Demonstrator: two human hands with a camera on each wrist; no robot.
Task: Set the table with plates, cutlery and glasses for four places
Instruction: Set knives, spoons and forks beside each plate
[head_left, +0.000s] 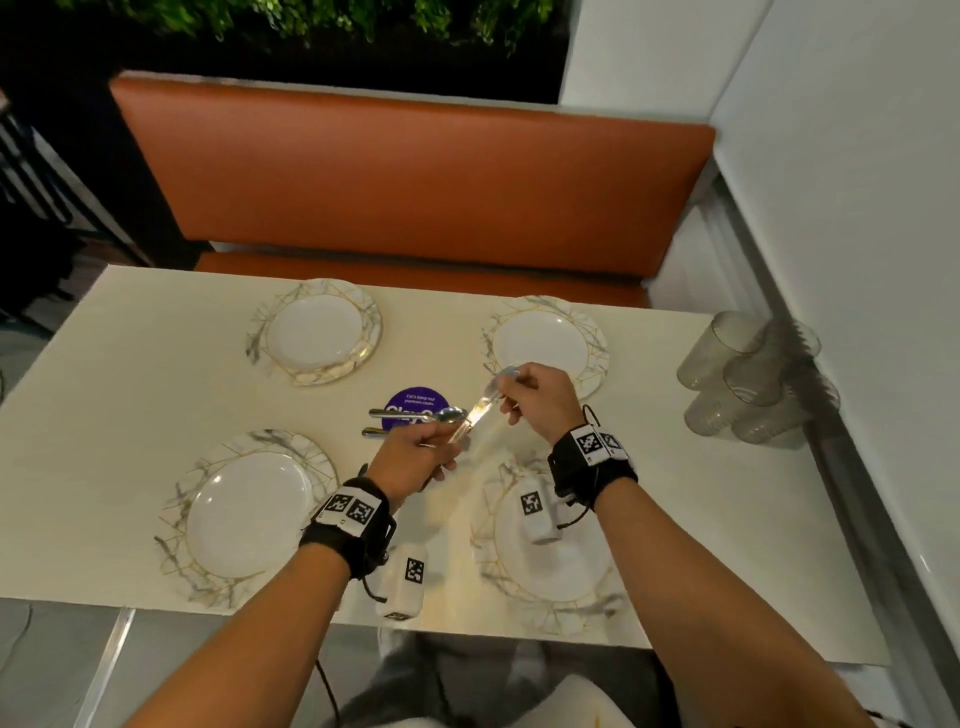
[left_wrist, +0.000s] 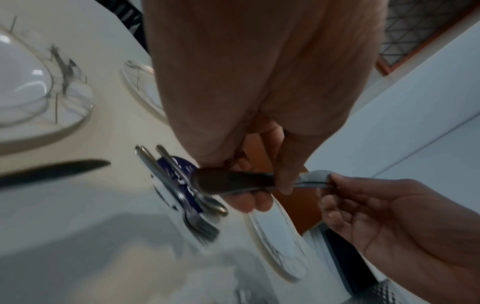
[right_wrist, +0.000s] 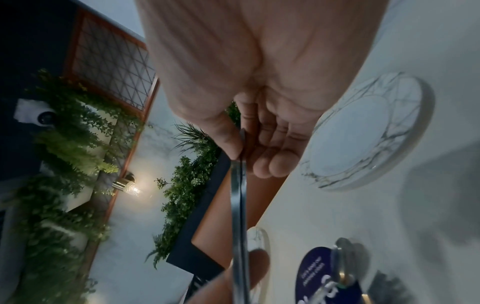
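Plates are down: four marble-rimmed plates sit on the worktop (head_left: 130, 364), at roughly ten (head_left: 314, 330), two (head_left: 545, 340), eight (head_left: 249, 514) and four o'clock (head_left: 550, 561) around a purple coaster (head_left: 415, 400) at the centre. Cutlery is only starting to go out. The left hand (head_left: 415, 460) is clenched around a small bundle of cutlery (left_wrist: 233, 182) held above the centre, while the right hand (head_left: 540, 402) pinches one end of a single piece (head_left: 491, 395) between thumb and fingertips, apparently drawing it out of that bundle; it is too blurred to tell which kind. More cutlery, forks (left_wrist: 201, 227) among it, lies across the coaster, not yet dealt out, and no place that I can see has any beside its plate. The glasses (head_left: 753, 379) stand clustered at three o'clock by the wall (head_left: 857, 208), none at a place yet. I would judge the job about a third done, with all the cutlery and glasses still to place.
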